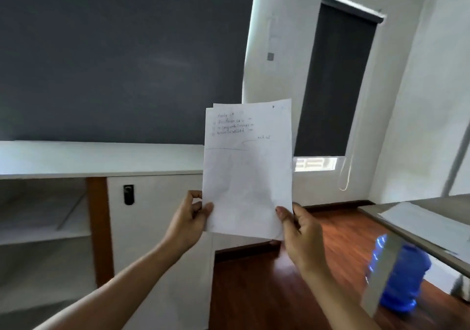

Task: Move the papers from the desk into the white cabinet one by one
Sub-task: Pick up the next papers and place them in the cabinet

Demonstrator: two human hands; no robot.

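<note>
1. Head view: both hands hold the paper [248, 169] upright in mid-air, long axis vertical. The left hand [189, 219] pinches its lower left corner, and the right hand [301, 230] pinches the lower right.
2. The white cabinet [152, 228] sits left and beyond; its open shelf bay [43, 218] is at far left, so the left hand is nearer.
3. It's a white sheet, handwriting near the top, with a second edge peeking behind. More papers on desk [427, 221] lie at right.

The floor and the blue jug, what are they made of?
The floor looks like reddish-brown wood or wood-look boards, glossy, with faint plank lines. The blue jug looks like see-through plastic, shiny with bright glints, though it is blurred.
</note>
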